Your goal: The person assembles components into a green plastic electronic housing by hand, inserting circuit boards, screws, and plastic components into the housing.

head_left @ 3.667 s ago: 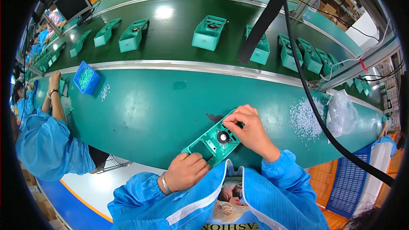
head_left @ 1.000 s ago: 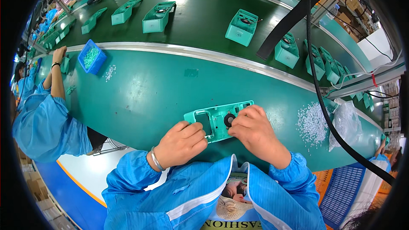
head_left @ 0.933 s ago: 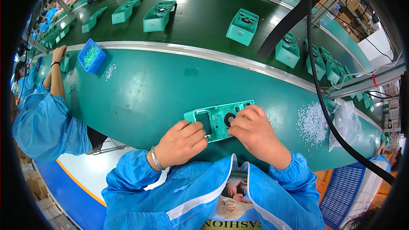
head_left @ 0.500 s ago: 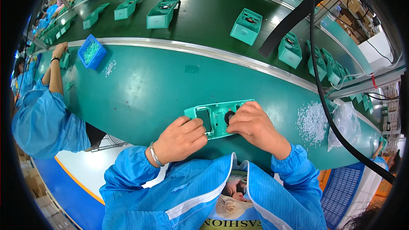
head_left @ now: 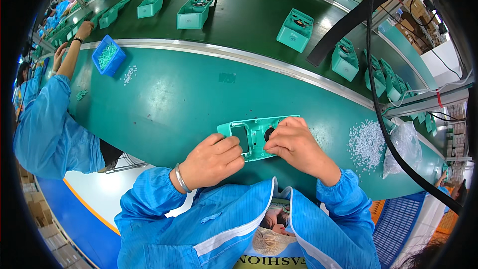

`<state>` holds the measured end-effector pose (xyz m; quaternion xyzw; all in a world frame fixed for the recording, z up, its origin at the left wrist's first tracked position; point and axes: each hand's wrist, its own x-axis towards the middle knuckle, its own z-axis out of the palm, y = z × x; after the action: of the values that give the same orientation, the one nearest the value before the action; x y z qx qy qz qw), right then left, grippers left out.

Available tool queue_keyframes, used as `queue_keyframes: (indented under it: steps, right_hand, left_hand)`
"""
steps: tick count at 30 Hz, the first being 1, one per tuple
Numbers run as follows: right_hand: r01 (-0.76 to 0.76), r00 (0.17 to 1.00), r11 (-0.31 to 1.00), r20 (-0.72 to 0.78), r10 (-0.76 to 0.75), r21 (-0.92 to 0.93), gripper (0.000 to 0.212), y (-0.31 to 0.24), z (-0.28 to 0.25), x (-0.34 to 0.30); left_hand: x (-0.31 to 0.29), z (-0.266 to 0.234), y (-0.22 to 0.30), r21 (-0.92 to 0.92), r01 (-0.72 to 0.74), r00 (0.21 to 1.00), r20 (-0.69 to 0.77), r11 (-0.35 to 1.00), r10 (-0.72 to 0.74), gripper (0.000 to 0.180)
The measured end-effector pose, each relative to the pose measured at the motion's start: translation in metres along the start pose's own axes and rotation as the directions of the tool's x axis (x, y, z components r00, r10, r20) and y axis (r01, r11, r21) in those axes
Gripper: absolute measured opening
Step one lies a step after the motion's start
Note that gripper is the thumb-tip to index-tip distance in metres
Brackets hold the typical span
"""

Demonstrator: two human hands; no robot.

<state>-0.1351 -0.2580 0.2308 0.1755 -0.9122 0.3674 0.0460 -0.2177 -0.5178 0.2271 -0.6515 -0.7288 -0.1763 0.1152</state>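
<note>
A mint-green plastic housing (head_left: 257, 155) lies on the table in front of me, its hollow side up, with a rectangular opening toward its left end. My left hand (head_left: 210, 163) grips the housing's near left corner, thumb and fingers bent over the wall. Over its right half, my right hand (head_left: 299, 150) has thumb and fingertips pinched together beside a round black part (head_left: 269, 133) seated inside. The fingers partly cover that part, and whatever is between them is too small or hidden to make out.
Small white pieces (head_left: 366, 143) are heaped at right beside a clear plastic bag (head_left: 402, 147). A blue bin (head_left: 116, 65) of green pieces stands at left. Similar housings (head_left: 295, 37) line the conveyor (head_left: 249, 15) beyond. A black cable (head_left: 377, 94) hangs at right. A co-worker (head_left: 55, 114) sits at left.
My hands and the housing stay almost in place, with only small finger shifts by the right hand. At left, the co-worker's hands have moved from the table up toward the conveyor.
</note>
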Motion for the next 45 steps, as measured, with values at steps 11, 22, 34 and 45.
queue_keyframes:
  steps: [11,22,34,45]
  right_hand:
    - [-0.027,0.984,0.995,-0.179,0.009,-0.098,0.016,-0.019,-0.007,-0.002]
    - [-0.142,0.952,0.967,-0.295,0.076,-0.211,0.021,-0.057,-0.034,-0.047]
    - [-0.702,0.59,0.663,-0.735,0.335,-0.261,0.013,0.036,-0.065,-0.138]
    - [-0.59,0.73,0.665,-0.655,0.198,-0.458,0.008,0.089,-0.073,-0.127]
  left_hand:
    - [0.0,0.0,-0.01,0.025,-0.002,1.0,-0.027,1.0,0.003,0.014]
    - [0.1,0.046,-0.162,0.331,0.352,0.918,-0.302,0.876,-0.255,0.013]
    - [0.106,0.051,-0.301,0.218,0.633,0.688,-0.597,0.742,-0.412,0.036]
    - [0.062,0.023,-0.285,0.444,0.673,0.739,-0.417,0.591,-0.529,0.021]
